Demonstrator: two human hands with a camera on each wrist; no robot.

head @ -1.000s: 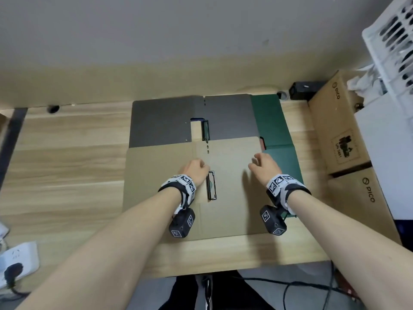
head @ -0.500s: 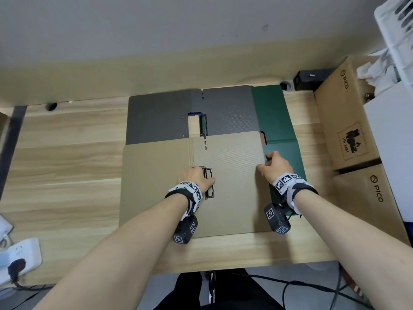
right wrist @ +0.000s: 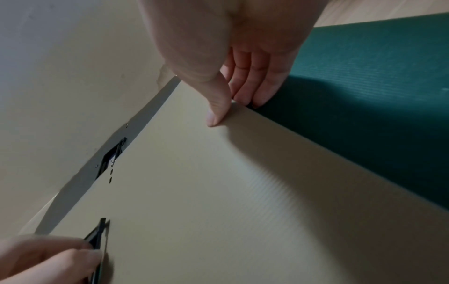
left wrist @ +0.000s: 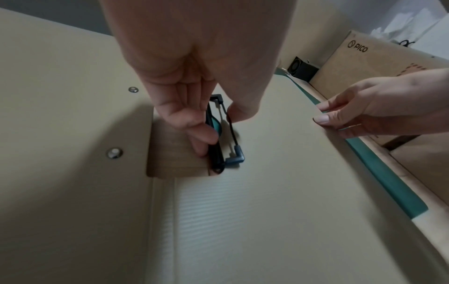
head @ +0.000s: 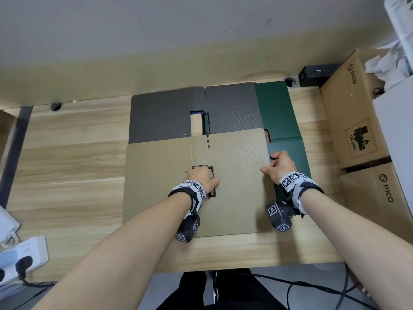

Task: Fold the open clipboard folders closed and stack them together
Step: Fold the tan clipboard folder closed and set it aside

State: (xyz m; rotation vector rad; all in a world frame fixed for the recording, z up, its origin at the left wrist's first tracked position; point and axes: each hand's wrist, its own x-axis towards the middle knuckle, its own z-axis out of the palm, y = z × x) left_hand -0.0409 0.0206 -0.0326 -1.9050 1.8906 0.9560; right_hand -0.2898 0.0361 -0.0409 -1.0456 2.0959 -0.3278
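Readable text: two cardboard boxes [head: 355,121] at table's right edge, both printed "PICO"; the upper one also carries a hazard mark reading "UN 3481". Nothing else legible.

Tan folder [head: 234,186] lies open flat on the wooden table [head: 67,166], nearest me. It overlaps the gray folder [head: 161,117] behind it and the green folder [head: 283,121] to the right, so I see only the far part of the gray one and a right-hand strip of the green one.

My left hand [head: 201,177] sits on the tan folder's metal clip [left wrist: 224,134] at the spine; thumb and fingers pinch it from both sides. The hand covers most of the clip in the head view.

My right hand [head: 279,166] pinches the tan folder's right edge: thumb on top, fingers [right wrist: 257,84] curled under, touching the green folder. Fingertips hidden beneath the cover.

A small red-and-black part [head: 266,135] shows at the green folder's edge, can't tell what it is. Power strip [head: 22,256] is cut off at left. White stuff [head: 393,61] top right is also cropped.
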